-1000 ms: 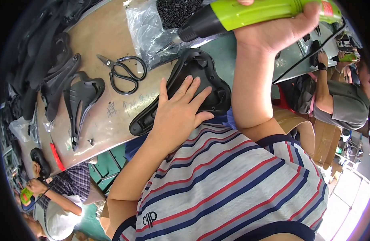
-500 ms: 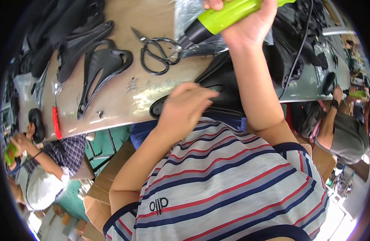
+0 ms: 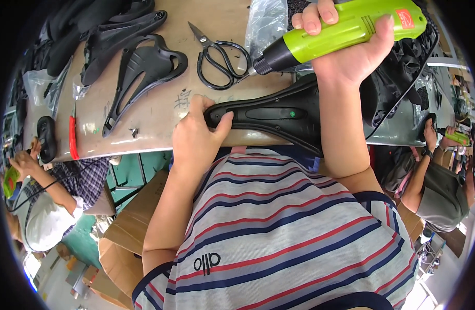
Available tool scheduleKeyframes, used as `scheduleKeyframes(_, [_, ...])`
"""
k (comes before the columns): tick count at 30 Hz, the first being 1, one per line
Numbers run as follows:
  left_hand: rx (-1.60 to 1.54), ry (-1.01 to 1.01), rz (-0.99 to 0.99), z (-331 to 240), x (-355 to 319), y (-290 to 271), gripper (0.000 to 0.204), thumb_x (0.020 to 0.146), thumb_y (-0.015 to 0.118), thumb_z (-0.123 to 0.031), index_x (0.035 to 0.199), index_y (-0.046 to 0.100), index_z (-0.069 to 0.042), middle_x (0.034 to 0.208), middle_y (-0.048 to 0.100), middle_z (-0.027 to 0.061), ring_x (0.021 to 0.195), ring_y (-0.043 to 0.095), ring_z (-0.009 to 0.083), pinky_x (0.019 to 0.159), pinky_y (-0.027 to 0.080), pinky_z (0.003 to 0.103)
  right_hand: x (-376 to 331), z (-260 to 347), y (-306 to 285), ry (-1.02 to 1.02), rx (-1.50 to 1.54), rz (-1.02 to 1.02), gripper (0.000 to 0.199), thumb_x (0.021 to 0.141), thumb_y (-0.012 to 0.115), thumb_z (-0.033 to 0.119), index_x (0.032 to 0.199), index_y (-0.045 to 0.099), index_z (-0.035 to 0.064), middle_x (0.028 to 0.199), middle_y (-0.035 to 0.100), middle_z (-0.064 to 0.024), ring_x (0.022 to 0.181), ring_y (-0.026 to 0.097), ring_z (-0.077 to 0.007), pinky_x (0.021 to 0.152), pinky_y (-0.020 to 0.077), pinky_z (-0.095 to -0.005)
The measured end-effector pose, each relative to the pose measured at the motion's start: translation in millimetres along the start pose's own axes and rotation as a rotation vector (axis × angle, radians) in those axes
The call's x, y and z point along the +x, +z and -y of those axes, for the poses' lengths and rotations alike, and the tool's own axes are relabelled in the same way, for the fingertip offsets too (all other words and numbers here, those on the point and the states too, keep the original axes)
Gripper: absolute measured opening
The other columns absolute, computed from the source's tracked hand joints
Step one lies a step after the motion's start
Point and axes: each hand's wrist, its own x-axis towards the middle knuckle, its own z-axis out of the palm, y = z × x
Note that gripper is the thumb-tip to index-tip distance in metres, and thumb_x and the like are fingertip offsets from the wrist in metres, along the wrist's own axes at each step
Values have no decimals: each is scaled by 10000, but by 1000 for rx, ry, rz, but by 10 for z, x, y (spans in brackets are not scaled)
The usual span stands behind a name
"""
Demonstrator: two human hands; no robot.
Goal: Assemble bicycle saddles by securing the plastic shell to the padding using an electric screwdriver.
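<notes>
A black bicycle saddle lies underside up along the table's near edge, its narrow nose to the left. A green dot shows on its long central recess. My left hand is closed on the nose, thumb on the near side and fingers on the far side. Raised above the saddle's wide end, my right hand grips a lime-green heat gun with a black collar. Its metal nozzle points down and left, near the handles of black scissors. My right forearm hides part of the saddle's wide end.
Left on the table lie a black saddle shell, a red-handled tool and a pile of black saddle parts. Clear plastic bags lie at the back. A cord hangs right of my forearm. Co-workers sit at both sides.
My left hand has moved left from over the saddle's middle and taken hold of its nose. My right hand with the heat gun has shifted right in the picture.
</notes>
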Motion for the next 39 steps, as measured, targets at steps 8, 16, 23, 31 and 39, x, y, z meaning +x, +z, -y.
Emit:
scheduleKeyframes(8, [-33, 35, -27, 42, 178, 90, 348, 765, 718, -282, 964, 555, -49, 639, 630, 131, 583, 639, 303, 565, 504, 394, -1, 91, 3, -119, -196, 26, 558, 848, 465, 609, 1023, 461, 80, 630, 470, -48, 512, 488, -223, 566, 446, -396])
scheduleKeyframes(16, [-94, 50, -30, 107, 162, 120, 375, 763, 730, -300, 995, 563, -57, 614, 603, 107, 543, 611, 280, 539, 486, 383, -8, 131, 132, -157, -304, 56, 547, 840, 486, 608, 1006, 476, 86, 635, 462, -39, 530, 486, -218, 570, 429, -384])
scheduleKeyframes(23, [-54, 21, -14, -46, 80, -104, 530, 675, 795, -382, 1012, 540, -63, 662, 508, 76, 608, 553, 262, 551, 446, 385, 87, 750, -240, -128, -150, 273, 617, 739, 592, 611, 1016, 524, 64, 757, 484, -37, 699, 449, -201, 752, 325, -393])
scheduleKeyframes(31, [150, 273, 49, -120, 287, -94, 446, 650, 806, -308, 845, 513, -34, 848, 548, 140, 778, 531, 354, 668, 435, 424, 110, 1030, -606, -263, -89, 11, 621, 699, 616, 559, 967, 528, 6, 707, 452, -46, 656, 422, -190, 736, 345, -396])
scheduleKeyframes(39, [17, 300, 192, -424, 251, -220, 179, 785, 656, -119, 863, 561, 11, 738, 568, 201, 697, 539, 389, 630, 424, 425, 176, 588, -825, -247, -38, -206, 486, 828, 550, 567, 961, 506, 102, 690, 479, -51, 596, 484, -223, 640, 426, -379])
